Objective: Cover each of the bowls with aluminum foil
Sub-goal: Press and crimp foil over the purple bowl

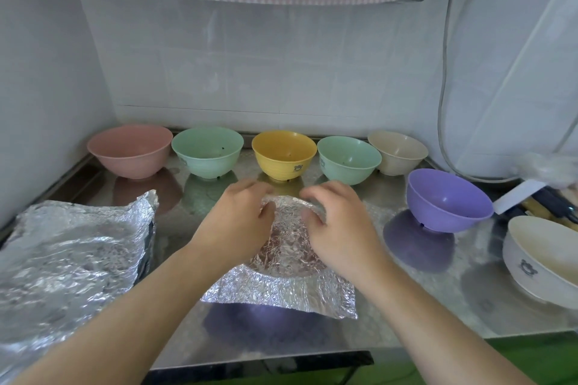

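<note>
On a steel worktop (406, 306), a foil sheet (281, 291) drapes a bowl at centre, its near edge jutting loose toward 6 o'clock. The left hand (240, 222) and right hand (337, 228) rest on the far rim, fingers curled down onto the foil, each grip pressing rather than pinching. Spare foil (72, 253) lies at 9 o'clock. A purple bowl (447, 200) stands at 2 o'clock, a white bowl (544, 259) at 3. Beyond, at 12 o'clock, five uncovered bowls line the wall: pink (131, 150), green (206, 150), yellow (283, 153), green (347, 159), beige (397, 151).
</note>
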Demonstrator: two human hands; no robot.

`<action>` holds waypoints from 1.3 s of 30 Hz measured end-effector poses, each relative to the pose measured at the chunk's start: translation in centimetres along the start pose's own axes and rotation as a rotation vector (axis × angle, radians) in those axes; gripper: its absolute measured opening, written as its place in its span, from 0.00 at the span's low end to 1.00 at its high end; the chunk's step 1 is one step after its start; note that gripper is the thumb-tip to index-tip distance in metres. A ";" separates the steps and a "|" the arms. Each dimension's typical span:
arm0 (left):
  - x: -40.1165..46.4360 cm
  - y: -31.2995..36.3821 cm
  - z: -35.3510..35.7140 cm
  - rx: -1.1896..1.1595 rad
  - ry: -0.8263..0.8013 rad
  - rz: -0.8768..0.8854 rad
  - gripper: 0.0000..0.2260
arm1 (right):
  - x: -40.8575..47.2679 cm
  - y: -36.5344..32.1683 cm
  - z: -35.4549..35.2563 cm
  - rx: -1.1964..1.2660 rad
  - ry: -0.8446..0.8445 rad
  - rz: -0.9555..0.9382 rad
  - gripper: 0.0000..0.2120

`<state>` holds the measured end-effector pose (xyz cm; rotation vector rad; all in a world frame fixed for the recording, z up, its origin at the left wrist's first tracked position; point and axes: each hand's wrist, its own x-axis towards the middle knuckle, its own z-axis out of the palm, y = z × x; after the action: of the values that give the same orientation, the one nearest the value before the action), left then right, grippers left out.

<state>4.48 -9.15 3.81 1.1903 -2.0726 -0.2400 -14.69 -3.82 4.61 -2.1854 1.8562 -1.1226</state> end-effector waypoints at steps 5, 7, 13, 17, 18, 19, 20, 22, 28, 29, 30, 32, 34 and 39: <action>-3.6 2.1 -5.2 -0.192 -0.107 0.098 0.06 | -5.2 -2.1 -2.5 0.169 -0.124 -0.110 0.07; -5.0 2.8 -5.7 -0.238 -0.232 0.114 0.05 | -5.8 -2.3 -2.0 0.182 -0.173 -0.113 0.06; -7.3 1.8 -5.3 -0.223 -0.230 0.178 0.05 | -6.1 -2.1 -1.5 0.211 -0.204 -0.136 0.05; -7.7 0.9 -4.8 -0.132 -0.199 0.265 0.05 | -6.3 -1.7 -1.3 0.201 -0.193 -0.126 0.05; -7.8 0.8 -4.6 -0.112 -0.195 0.277 0.05 | -6.4 -1.7 -1.2 0.179 -0.188 -0.135 0.06; -7.8 0.8 -4.4 -0.095 -0.191 0.286 0.05 | -6.6 -1.6 -1.0 0.152 -0.181 -0.146 0.06; -7.9 0.7 -4.1 -0.082 -0.184 0.292 0.05 | -6.8 -1.6 -0.9 0.131 -0.173 -0.157 0.07; -8.1 0.6 -3.7 -0.060 -0.161 0.302 0.06 | -7.0 -1.7 -0.7 0.100 -0.150 -0.184 0.08; -8.1 0.7 -2.9 -0.050 -0.098 0.284 0.06 | -7.1 -2.0 -0.2 0.009 -0.059 -0.278 0.09; -8.1 0.6 -2.9 -0.048 -0.099 0.278 0.06 | -7.2 -2.0 -0.1 0.001 -0.056 -0.292 0.09; -8.1 0.6 -2.9 -0.049 -0.103 0.272 0.07 | -7.2 -2.0 0.0 0.003 -0.058 -0.300 0.09; -8.2 0.6 -3.1 -0.048 -0.110 0.258 0.08 | -7.3 -1.6 -0.2 0.015 -0.076 -0.308 0.07; -8.1 0.6 -3.5 -0.039 -0.111 0.247 0.08 | -7.4 -1.3 -0.7 0.041 -0.081 -0.303 0.06; -7.5 0.0 -5.5 0.015 -0.153 0.253 0.11 | -6.6 0.2 -2.5 0.269 -0.054 -0.135 0.06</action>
<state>10.48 -2.02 4.03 0.9297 -2.3370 -0.2013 -16.31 2.95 3.19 -2.1864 1.4580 -1.2403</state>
